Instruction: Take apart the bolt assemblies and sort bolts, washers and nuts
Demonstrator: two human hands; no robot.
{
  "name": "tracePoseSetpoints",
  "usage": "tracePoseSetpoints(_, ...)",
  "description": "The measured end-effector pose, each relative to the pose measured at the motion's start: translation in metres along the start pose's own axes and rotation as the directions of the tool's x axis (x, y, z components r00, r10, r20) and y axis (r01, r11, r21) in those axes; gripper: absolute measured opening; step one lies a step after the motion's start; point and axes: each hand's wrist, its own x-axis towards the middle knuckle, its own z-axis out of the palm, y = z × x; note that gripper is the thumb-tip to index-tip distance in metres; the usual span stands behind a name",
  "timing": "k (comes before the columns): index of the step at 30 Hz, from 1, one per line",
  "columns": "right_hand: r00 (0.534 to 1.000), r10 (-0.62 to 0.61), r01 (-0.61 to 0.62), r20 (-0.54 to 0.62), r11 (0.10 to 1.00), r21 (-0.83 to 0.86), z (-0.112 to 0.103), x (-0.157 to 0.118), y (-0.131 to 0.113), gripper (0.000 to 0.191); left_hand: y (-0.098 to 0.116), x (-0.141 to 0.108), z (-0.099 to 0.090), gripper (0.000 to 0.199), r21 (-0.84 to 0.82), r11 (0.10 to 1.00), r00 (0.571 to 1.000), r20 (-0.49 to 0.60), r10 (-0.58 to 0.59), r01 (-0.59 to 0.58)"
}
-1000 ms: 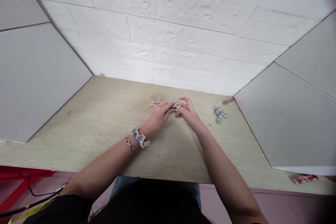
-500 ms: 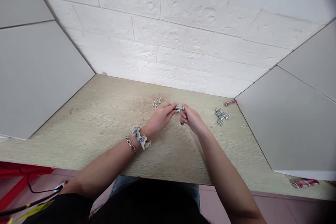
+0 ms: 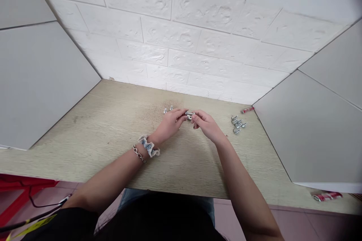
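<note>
White brick-textured wall (image 3: pixel 169 37) rises behind a pale wood-grain tabletop (image 3: pixel 118 120). The left hand (image 3: pixel 169 125) and right hand (image 3: pixel 206 126) face each other, fingers curled, pinching a silver metal bolt (image 3: pixel 190 115) between them. Two small bolts (image 3: pixel 168 110) sit just beyond the left hand; a loose cluster of bolts (image 3: pixel 238 124) lies well right. A scrunchie (image 3: pixel 149 147) and chain bracelet (image 3: pixel 138 154) circle the left wrist.

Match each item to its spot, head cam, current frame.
Items:
1. Scrunchie
2. Metal bolt
3. Cluster of bolts
4. Small red-and-silver object

Spots:
A. Far right corner of the desk
B. Around the left wrist
C. Between the left hand and right hand
D. On the desk, right of the right hand

Pairs: 1-B, 2-C, 3-D, 4-A
</note>
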Motion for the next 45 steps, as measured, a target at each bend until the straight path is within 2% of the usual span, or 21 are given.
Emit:
tracePoseSetpoints(3, 0.992, -0.101, 0.089, -0.075, 0.984, -0.152, 0.000, -0.001, -0.001, 0.027, 0.003, 0.002, -0.003, 0.024, -0.065, 0.994, 0.996, 0.043, -0.083, 0.086)
tracePoseSetpoints(7, 0.957, -0.259, 0.200, -0.132, 0.916, -0.348, 0.001, -0.002, -0.002, 0.024, 0.004, 0.003, -0.005, 0.021, -0.199, 0.963, 0.982, 0.094, -0.164, 0.180)
tracePoseSetpoints(11, 0.903, -0.405, 0.303, -0.142, 0.836, -0.458, 0.000, -0.002, -0.001, 0.022, 0.001, 0.004, -0.005, 0.025, -0.430, 0.845, 0.943, 0.230, -0.239, 0.319)
tracePoseSetpoints(13, 0.893, -0.429, 0.316, -0.137, 0.814, -0.488, -0.001, -0.002, -0.001, 0.022, 0.000, 0.005, -0.005, 0.027, -0.514, 0.770, 0.922, 0.284, -0.262, 0.377)
tracePoseSetpoints(16, 0.908, -0.392, 0.261, -0.146, 0.804, -0.534, -0.006, -0.002, -0.001, 0.025, -0.003, 0.005, -0.005, 0.027, -0.601, 0.693, 0.917, 0.281, -0.283, 0.398)
tracePoseSetpoints(20, 0.926, -0.261, 0.040, -0.274, 0.787, -0.616, -0.029, 0.000, 0.003, 0.031, -0.007, 0.005, -0.003, 0.030, -0.657, 0.630, 0.907, 0.239, -0.347, 0.415)
tracePoseSetpoints(23, 0.916, -0.173, -0.177, -0.362, 0.637, -0.751, -0.054, 0.001, 0.013, 0.032, -0.007, 0.006, -0.003, 0.032, -0.676, 0.603, 0.898, 0.230, -0.374, 0.424)
tracePoseSetpoints(26, 0.916, 0.035, -0.372, -0.399, 0.439, -0.818, -0.072, 0.000, 0.026, 0.031, -0.006, 0.006, -0.005, 0.031, -0.678, 0.603, 0.899, 0.223, -0.377, 0.421)
tracePoseSetpoints(28, 0.897, 0.165, -0.442, -0.410, 0.344, -0.829, -0.077, 0.000, 0.034, 0.031, -0.006, 0.006, -0.006, 0.031, -0.665, 0.617, 0.899, 0.214, -0.382, 0.421)
tracePoseSetpoints(31, 0.906, 0.202, -0.418, -0.371, 0.300, -0.857, -0.078, 0.003, 0.044, 0.034, -0.006, 0.006, -0.007, 0.031, -0.643, 0.637, 0.898, 0.207, -0.389, 0.424)
tracePoseSetpoints(35, 0.953, 0.147, -0.300, -0.266, 0.312, -0.902, -0.078, 0.010, 0.050, 0.034, -0.006, 0.006, -0.007, 0.033, -0.629, 0.654, 0.897, 0.180, -0.404, 0.421)
tracePoseSetpoints(39, 0.979, 0.125, -0.196, -0.163, 0.325, -0.925, -0.078, 0.014, 0.050, 0.031, 0.000, 0.006, -0.010, 0.039, -0.580, 0.692, 0.893, 0.158, -0.422, 0.430)
tracePoseSetpoints(45, 0.982, 0.124, -0.177, -0.143, 0.335, -0.925, -0.079, 0.013, 0.051, 0.029, 0.010, 0.007, -0.014, 0.040, -0.529, 0.713, 0.874, 0.131, -0.468, 0.461)
